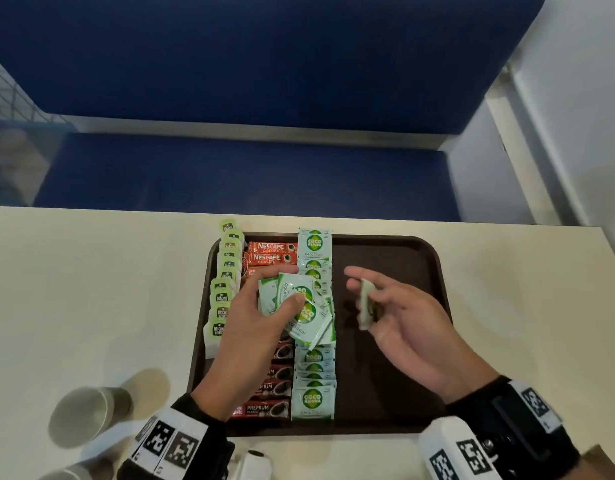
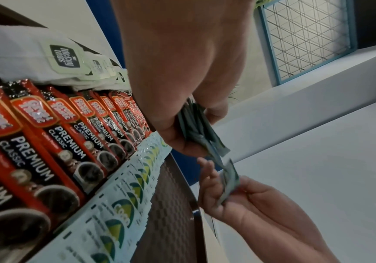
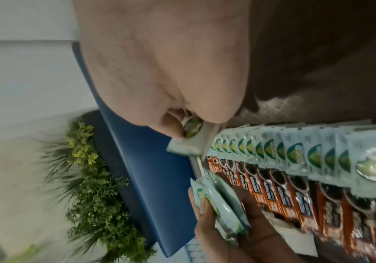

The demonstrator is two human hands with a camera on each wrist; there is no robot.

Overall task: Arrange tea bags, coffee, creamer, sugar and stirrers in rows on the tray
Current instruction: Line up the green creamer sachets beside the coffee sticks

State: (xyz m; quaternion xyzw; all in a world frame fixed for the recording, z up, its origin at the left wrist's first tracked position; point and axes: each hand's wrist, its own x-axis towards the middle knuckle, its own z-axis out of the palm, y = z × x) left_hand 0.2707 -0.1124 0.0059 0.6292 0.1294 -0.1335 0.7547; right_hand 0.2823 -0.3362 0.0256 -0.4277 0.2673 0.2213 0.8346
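At frame centre above the brown tray (image 1: 385, 251), the left hand (image 1: 254, 327) clasps a fanned stack of sugar sachets (image 1: 299, 306) while the right hand (image 1: 403, 317) pinches one sachet (image 1: 365, 303) edgewise; these appear light, limp and slippery, best pinched by a sealed edge.

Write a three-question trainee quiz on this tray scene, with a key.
1. True or false: the right hand holds one sugar sachet.
2. Which row lies at the tray's left edge? A tea bags B sugar row C coffee sticks
3. Fill in: the left hand grips a bunch of sugar ____.

Key: 1 true; 2 A; 3 sachets.
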